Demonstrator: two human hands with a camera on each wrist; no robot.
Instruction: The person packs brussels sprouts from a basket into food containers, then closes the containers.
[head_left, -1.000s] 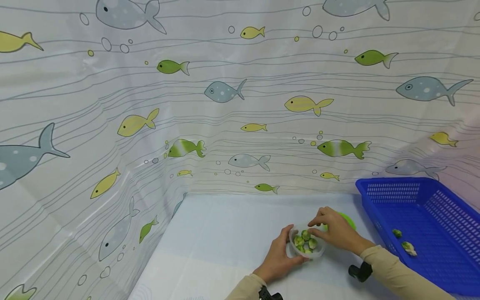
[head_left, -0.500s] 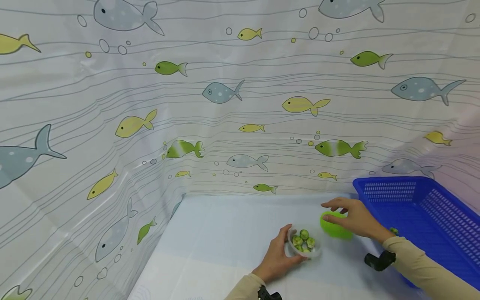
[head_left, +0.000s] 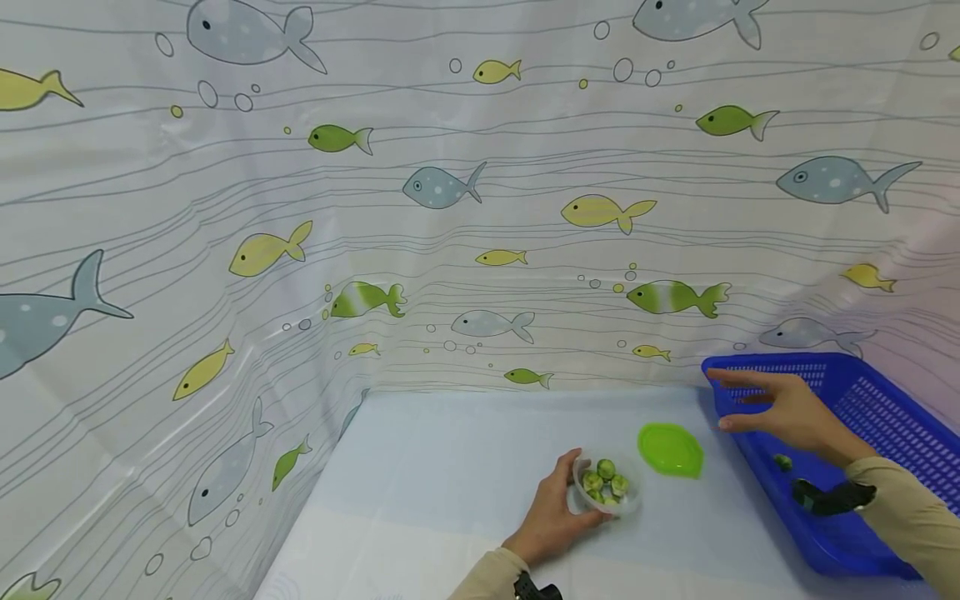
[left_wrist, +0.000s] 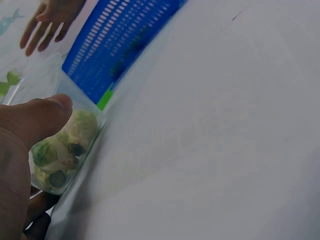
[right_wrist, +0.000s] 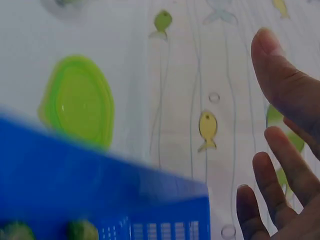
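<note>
A clear round plastic container (head_left: 633, 496) stands on the white table with several Brussels sprouts (head_left: 606, 470) in it. My left hand (head_left: 553, 515) grips its side, thumb at the near side and fingers round the far side. In the left wrist view the thumb (left_wrist: 47, 117) presses on the container wall, and sprouts (left_wrist: 60, 150) show through it. My right hand (head_left: 793, 412) is over the left rim of the blue basket (head_left: 806, 533), fingers spread and holding nothing. One Brussels sprout (head_left: 783, 462) shows in the basket below that hand; another (right_wrist: 82, 231) appears in the right wrist view.
A bright green lid (head_left: 671, 450) lies flat on the table (head_left: 450, 467) between the container and the basket. A fish-printed curtain (head_left: 420, 250) hangs behind the table and along the left side.
My right hand has left the container, passed over the green lid and moved right to the basket. The left hand stays on the container. The lid is now fully uncovered.
</note>
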